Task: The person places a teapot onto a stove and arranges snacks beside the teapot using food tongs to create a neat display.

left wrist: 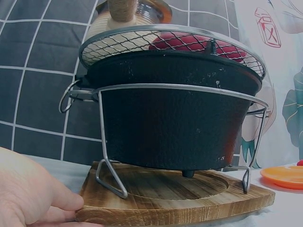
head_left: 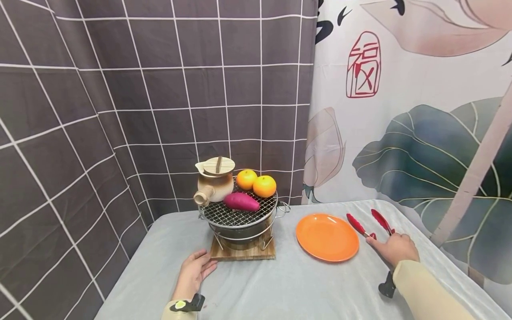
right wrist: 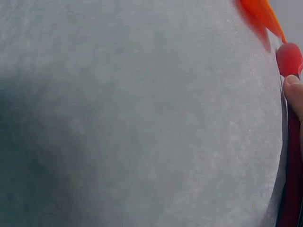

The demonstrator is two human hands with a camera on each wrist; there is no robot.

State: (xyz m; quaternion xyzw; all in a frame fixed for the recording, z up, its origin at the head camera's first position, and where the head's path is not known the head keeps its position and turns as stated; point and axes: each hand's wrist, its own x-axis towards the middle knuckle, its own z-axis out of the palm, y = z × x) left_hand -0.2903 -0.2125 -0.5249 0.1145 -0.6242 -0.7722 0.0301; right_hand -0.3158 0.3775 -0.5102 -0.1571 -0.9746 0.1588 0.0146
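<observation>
At the front left corner of a wooden board (head_left: 244,252), my left hand (head_left: 193,272) touches the edge with loosely extended fingers. In the left wrist view the thumb (left wrist: 66,197) meets that corner. On the board stands a black grill stove (left wrist: 175,118) in a wire stand, topped by a wire mesh (head_left: 224,216). The mesh bears a clay teapot (head_left: 218,186) with a wooden lid, a purple sweet potato (head_left: 242,202) and two oranges (head_left: 264,186). My right hand (head_left: 396,250) grips red-tipped tongs (head_left: 356,223), their tips apart, right of an orange plate (head_left: 328,238).
A pale grey cloth covers the table (head_left: 296,289). Behind it hangs a dark gridded curtain (head_left: 200,89), with a printed lotus curtain (head_left: 400,133) on the right. A wire loop (head_left: 284,208) sticks out from the stove's right side.
</observation>
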